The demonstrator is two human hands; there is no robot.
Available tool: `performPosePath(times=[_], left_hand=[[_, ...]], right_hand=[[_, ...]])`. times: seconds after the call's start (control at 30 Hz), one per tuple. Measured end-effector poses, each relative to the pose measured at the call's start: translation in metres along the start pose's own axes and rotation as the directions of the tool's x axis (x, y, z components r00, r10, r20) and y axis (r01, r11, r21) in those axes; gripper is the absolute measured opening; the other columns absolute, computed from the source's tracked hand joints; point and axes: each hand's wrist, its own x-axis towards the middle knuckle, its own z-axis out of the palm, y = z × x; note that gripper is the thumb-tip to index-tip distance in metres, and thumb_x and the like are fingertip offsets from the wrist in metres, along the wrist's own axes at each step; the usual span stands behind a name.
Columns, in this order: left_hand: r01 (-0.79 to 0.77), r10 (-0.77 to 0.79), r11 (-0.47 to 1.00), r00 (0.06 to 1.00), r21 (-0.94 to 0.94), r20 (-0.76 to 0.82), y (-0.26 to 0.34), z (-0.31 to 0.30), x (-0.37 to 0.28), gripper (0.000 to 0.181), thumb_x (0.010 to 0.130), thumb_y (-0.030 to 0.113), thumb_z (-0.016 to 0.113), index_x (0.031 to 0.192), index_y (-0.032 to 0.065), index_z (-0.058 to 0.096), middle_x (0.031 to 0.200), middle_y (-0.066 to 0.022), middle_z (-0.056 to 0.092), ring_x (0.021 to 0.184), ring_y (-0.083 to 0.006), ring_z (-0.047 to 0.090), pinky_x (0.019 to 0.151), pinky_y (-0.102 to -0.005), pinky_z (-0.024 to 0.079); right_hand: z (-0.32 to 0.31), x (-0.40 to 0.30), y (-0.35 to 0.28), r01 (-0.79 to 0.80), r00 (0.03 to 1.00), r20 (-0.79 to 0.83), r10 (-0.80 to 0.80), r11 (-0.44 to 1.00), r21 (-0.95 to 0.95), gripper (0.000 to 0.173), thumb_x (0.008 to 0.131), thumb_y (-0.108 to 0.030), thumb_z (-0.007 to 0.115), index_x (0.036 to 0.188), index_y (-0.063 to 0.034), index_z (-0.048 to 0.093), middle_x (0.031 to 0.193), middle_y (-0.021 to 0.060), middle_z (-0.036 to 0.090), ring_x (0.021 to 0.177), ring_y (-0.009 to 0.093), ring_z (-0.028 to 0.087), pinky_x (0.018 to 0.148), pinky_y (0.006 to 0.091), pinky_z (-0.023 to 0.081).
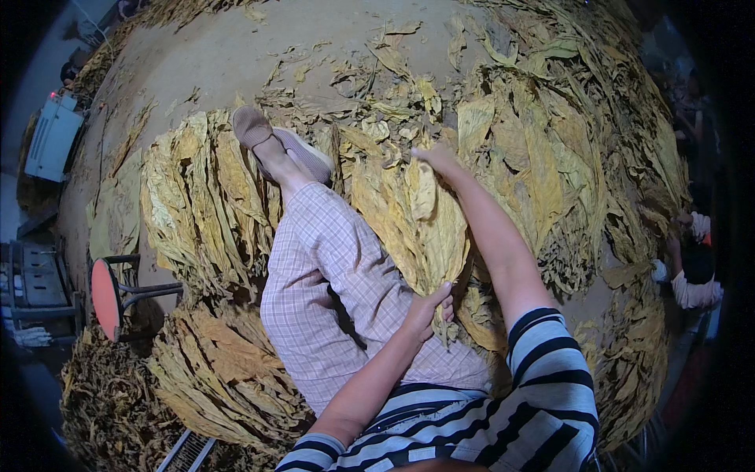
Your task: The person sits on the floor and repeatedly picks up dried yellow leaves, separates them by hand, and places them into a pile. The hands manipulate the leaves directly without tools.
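Note:
My left hand (429, 312) is closed around the narrow stem ends of a bunch of dried tobacco leaves (445, 245), just above my lap. The yellow blades fan out away from it, over more leaves on the floor. At the far end of the bunch, my right hand (441, 160) grips a curled tobacco leaf (424, 192) near its tip, thumb on top. Its other fingers are mostly hidden. Beside my right forearm lies a broad pile of flattened tobacco leaves (531, 159).
Leaf heaps lie left of my legs (200, 194), at lower left (218, 371) and along the right (628, 366). A red-topped stool (104, 300) lies tipped over at left. Behind it stand a metal-framed chair (41, 271) and a pale cabinet (53, 137). Another person (696, 289) sits at far right.

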Motion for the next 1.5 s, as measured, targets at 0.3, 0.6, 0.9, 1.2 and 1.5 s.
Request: performPosePath(times=[0.3,0.6,0.9,1.2,1.5], left_hand=[[0.007,-0.007,1.0,1.0,-0.018,-0.007,-0.001,-0.001,0.001,0.012,0.087,0.021,0.05,0.084,0.01,0.044,0.053,0.0018,0.039,0.042,-0.0107,0.039,0.041,-0.0247,0.036],[0.026,-0.03,0.998,0.997,-0.057,-0.072,-0.002,-0.004,0.011,0.014,0.086,0.021,0.05,0.082,0.0099,0.043,0.053,0.0017,0.04,0.041,-0.0105,0.04,0.041,-0.0251,0.036],[0.019,-0.022,0.999,0.997,-0.03,-0.079,0.0,-0.003,0.008,0.014,0.085,0.021,0.052,0.082,0.0097,0.044,0.053,0.001,0.041,0.04,-0.0112,0.04,0.04,-0.0258,0.036],[0.041,-0.041,0.999,0.99,-0.001,-0.136,-0.005,0.0,0.013,0.014,0.085,0.021,0.052,0.081,0.0098,0.044,0.054,0.0013,0.041,0.04,-0.0111,0.04,0.04,-0.026,0.037],[0.032,-0.028,0.999,0.992,0.026,-0.125,-0.004,-0.002,0.012,0.018,0.084,0.024,0.054,0.079,0.0104,0.044,0.053,0.0012,0.042,0.04,-0.0112,0.04,0.04,-0.0267,0.037]], right_hand=[[0.007,-0.003,0.015,0.207,0.894,-0.4,-0.2,0.978,-0.026,0.059,0.078,-0.048,0.049,0.113,0.0005,0.048,0.113,0.0195,0.05,0.108,0.031,0.046,0.091,0.0383,0.034],[0.072,-0.038,0.066,0.272,0.956,0.071,-0.286,0.766,-0.582,0.051,0.083,-0.039,0.041,0.127,-0.0129,0.036,0.124,0.0123,0.043,0.116,0.025,0.04,0.098,0.0438,0.024],[0.055,-0.043,0.059,0.186,0.932,-0.264,-0.246,0.954,-0.233,0.02,0.077,-0.024,0.048,0.091,-0.0146,0.06,0.088,0.0115,0.061,0.085,0.026,0.055,0.087,0.0433,0.031],[0.053,-0.021,0.076,0.167,0.956,-0.116,-0.269,0.824,-0.541,0.022,0.074,-0.016,0.05,0.093,-0.013,0.06,0.086,0.0097,0.061,0.082,0.026,0.057,0.079,0.0371,0.039],[0.057,-0.024,0.055,0.304,0.949,0.004,-0.315,0.913,-0.273,0.03,0.062,-0.03,0.064,0.085,-0.0113,0.063,0.083,0.0103,0.062,0.077,0.026,0.059,0.069,0.0356,0.046]])
